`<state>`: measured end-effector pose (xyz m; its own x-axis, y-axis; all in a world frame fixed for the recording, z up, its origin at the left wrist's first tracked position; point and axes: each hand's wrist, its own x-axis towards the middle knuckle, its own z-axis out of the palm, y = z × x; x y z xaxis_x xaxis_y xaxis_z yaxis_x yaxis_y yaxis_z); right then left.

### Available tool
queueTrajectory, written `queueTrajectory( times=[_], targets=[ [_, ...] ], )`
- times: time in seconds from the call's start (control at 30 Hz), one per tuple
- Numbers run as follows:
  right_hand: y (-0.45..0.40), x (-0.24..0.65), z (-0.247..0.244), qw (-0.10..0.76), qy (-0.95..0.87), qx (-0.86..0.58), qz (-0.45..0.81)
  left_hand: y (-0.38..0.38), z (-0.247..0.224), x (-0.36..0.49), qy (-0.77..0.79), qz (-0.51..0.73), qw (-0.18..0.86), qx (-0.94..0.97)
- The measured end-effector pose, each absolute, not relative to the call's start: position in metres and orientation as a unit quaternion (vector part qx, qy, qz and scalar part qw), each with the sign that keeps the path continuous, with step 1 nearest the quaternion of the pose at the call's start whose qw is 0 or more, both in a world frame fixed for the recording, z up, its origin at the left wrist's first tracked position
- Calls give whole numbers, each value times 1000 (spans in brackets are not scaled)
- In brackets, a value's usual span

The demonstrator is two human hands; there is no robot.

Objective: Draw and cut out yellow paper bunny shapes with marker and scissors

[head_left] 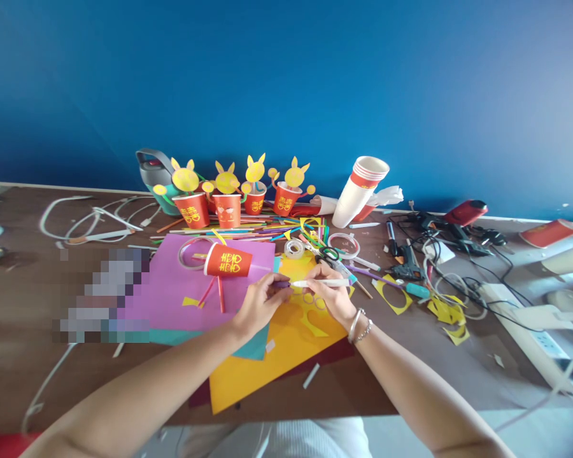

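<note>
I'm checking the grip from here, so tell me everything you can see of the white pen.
The pen is slim and white, plastic by its look, with a purplish rear end. The right hand holds it nearly level over the yellow sheet, its narrowing tip pointing toward the left hand. Whether the tip touches anything is too small to tell.

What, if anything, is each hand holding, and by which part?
The right hand holds a white pen near its tip. The left hand seems to pinch a small purple piece; by which part cannot be told.
</note>
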<state>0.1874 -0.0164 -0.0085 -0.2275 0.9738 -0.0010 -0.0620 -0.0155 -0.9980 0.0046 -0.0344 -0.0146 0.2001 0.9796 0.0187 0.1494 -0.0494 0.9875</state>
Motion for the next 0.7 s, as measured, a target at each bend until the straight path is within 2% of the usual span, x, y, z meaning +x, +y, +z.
queueTrajectory(
  times=[0.37,0.5,0.6,0.7],
  targets=[
    [-18,181,0,389,-552,-382,632,-41,-8,2,475,381,442,659],
    [-19,178,2,389,-537,-380,645,-42,-7,3,462,382,497,628],
    [-16,179,2,395,-524,-379,652,-43,-9,6,459,389,527,601],
    [-9,185,5,464,-504,-398,611,-41,-13,8,472,452,490,577]
  ],
)
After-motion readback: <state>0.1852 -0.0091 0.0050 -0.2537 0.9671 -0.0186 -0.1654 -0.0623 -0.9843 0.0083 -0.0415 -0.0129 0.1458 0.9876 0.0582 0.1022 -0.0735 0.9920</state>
